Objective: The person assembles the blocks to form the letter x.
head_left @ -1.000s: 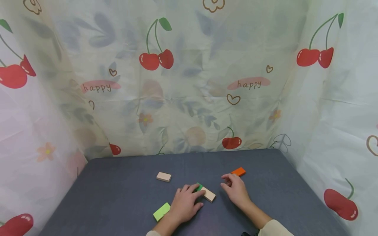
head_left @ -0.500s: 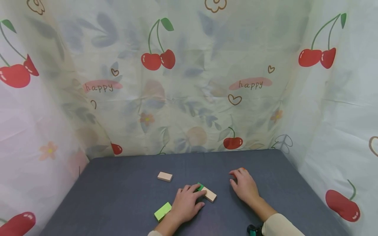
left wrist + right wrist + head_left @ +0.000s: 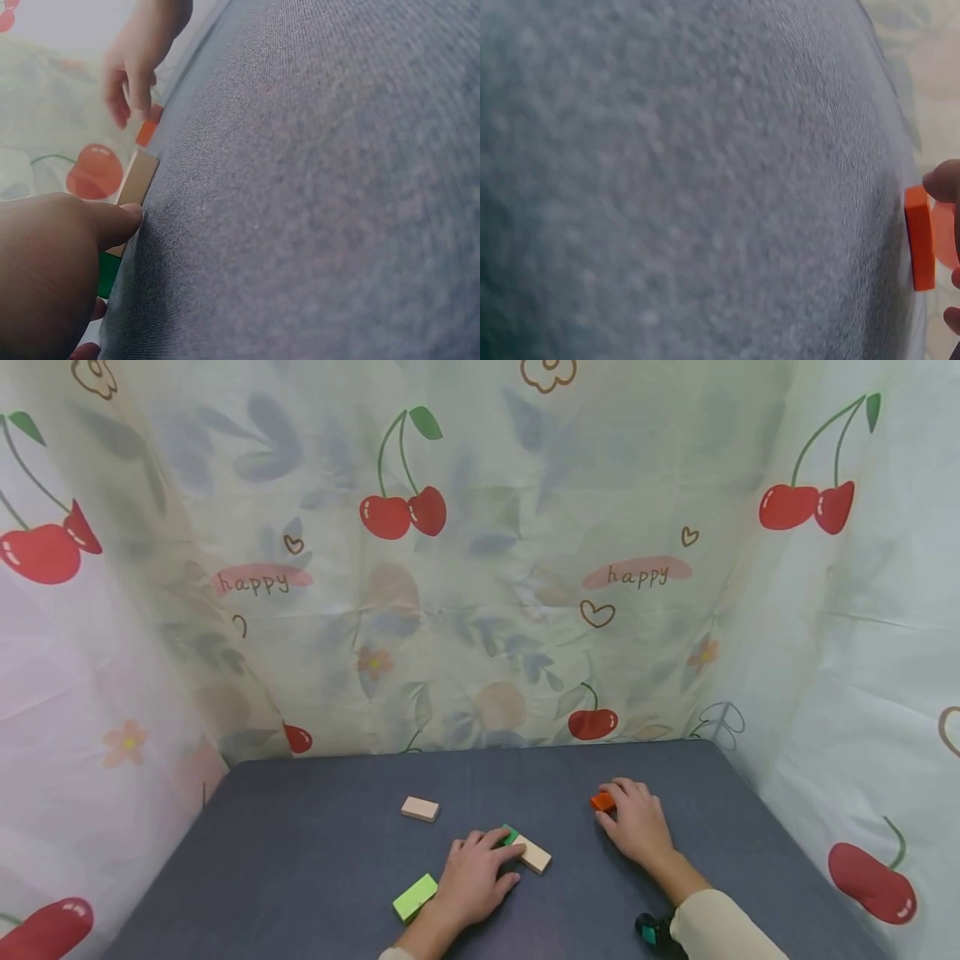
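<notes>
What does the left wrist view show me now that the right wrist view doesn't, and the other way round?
Left wrist only: the left hand, a finger across the pale block, and the green block next to it.
Right wrist only: no extra thing, just a closer look at the orange block.
Both: that block, some of the right hand, the gray table and the patterned curtain.

A dark grey, cloth-covered table (image 3: 300,860) carries five rectangular blocks. A green block (image 3: 511,835) and a pale wooden block (image 3: 535,857) lie end to end; left of them lie a lime block (image 3: 414,897) and, farther back, a beige block (image 3: 420,810). An orange block (image 3: 602,802) lies to the right.
</notes>
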`<control>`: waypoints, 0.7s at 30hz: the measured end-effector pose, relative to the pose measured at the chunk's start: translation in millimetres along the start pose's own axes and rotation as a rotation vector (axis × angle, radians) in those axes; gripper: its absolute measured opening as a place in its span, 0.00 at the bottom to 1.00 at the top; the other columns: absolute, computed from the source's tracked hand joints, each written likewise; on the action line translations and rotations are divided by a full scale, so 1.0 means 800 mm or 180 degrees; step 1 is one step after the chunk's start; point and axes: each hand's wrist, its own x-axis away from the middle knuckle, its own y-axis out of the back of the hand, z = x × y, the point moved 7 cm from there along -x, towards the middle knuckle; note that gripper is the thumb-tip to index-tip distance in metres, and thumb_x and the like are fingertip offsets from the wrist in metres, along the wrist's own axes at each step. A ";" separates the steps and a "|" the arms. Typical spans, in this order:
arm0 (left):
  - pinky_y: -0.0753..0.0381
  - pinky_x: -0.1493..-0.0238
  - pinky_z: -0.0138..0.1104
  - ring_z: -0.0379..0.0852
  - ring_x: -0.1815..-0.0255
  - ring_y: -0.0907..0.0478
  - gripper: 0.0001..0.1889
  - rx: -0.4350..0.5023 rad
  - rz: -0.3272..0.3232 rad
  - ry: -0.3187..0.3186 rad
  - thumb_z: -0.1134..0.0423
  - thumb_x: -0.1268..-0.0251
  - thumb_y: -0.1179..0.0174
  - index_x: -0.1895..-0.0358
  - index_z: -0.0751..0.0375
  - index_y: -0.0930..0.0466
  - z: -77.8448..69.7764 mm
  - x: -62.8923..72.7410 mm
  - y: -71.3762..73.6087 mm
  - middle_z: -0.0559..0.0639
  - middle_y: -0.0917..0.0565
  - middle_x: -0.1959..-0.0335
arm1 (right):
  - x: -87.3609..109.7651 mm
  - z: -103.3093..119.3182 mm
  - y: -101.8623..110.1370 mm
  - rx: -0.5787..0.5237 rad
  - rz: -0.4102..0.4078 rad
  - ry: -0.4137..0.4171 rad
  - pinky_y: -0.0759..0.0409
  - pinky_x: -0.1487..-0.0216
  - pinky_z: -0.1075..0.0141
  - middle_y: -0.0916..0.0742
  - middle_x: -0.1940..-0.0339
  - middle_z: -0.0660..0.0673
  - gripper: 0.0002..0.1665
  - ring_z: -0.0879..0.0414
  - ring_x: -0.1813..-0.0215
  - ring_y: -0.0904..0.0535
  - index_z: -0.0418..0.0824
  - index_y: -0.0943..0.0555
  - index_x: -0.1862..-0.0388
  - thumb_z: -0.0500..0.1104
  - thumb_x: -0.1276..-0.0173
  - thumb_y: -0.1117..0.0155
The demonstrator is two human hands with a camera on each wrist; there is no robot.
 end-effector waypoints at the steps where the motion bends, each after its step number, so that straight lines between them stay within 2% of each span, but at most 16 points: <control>1: 0.31 0.57 0.47 0.48 0.44 0.27 0.21 -0.0001 -0.0004 -0.0002 0.47 0.36 0.37 0.40 0.36 0.21 0.000 0.000 0.000 0.45 0.26 0.36 | 0.000 -0.002 -0.001 0.0007 0.0038 -0.0006 0.32 0.49 0.42 0.21 0.44 0.37 0.25 0.38 0.42 0.30 0.39 0.19 0.46 0.47 0.40 0.27; 8: 0.31 0.57 0.46 0.47 0.45 0.27 0.20 -0.0025 -0.0066 -0.0006 0.47 0.36 0.37 0.40 0.35 0.21 0.000 0.000 0.000 0.44 0.26 0.36 | 0.003 -0.018 -0.010 -0.0039 0.0280 -0.0145 0.37 0.44 0.36 0.27 0.34 0.32 0.33 0.34 0.36 0.35 0.39 0.24 0.37 0.50 0.39 0.29; 14: 0.31 0.57 0.46 0.47 0.45 0.27 0.20 -0.0050 -0.0087 -0.0004 0.47 0.37 0.36 0.40 0.36 0.20 0.000 0.000 0.001 0.44 0.26 0.36 | 0.006 -0.028 -0.015 -0.0039 0.0411 -0.0213 0.38 0.44 0.35 0.29 0.31 0.34 0.34 0.34 0.34 0.37 0.40 0.25 0.34 0.50 0.38 0.30; 21: 0.31 0.57 0.46 0.47 0.45 0.27 0.20 -0.0059 -0.0091 -0.0006 0.47 0.37 0.36 0.41 0.36 0.20 0.000 0.000 0.001 0.43 0.25 0.37 | 0.006 -0.031 -0.018 -0.0090 0.0513 -0.0166 0.37 0.45 0.35 0.31 0.29 0.35 0.34 0.34 0.33 0.37 0.41 0.26 0.33 0.50 0.36 0.31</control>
